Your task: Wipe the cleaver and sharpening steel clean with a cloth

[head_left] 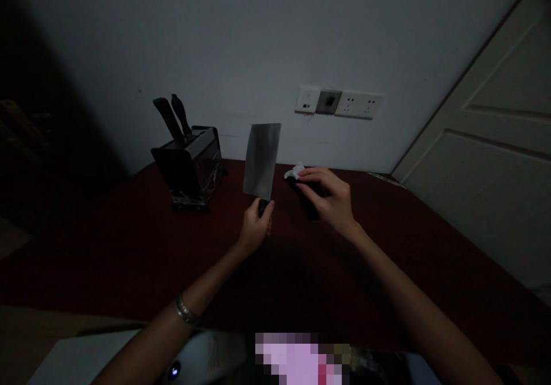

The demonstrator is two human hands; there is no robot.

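Observation:
A cleaver (262, 158) with a broad grey blade stands upright in my left hand (255, 227), whose fingers wrap round its black handle. To the right of the blade, and apart from it, my right hand (329, 198) pinches a crumpled white tissue (295, 171) between thumb and fingers. Under the right hand lies a dark flat object (310, 210), mostly hidden, its kind unclear. A black knife block (189, 167) sits left of the cleaver, with two dark-handled knives (169, 118) sticking up out of it.
Everything stands on a dark red wooden table (163, 264) against a pale wall. Sockets and switches (340, 102) are set in the wall. A white panelled door (486, 138) is at the right. White objects (210, 353) show at the near edge. The light is dim.

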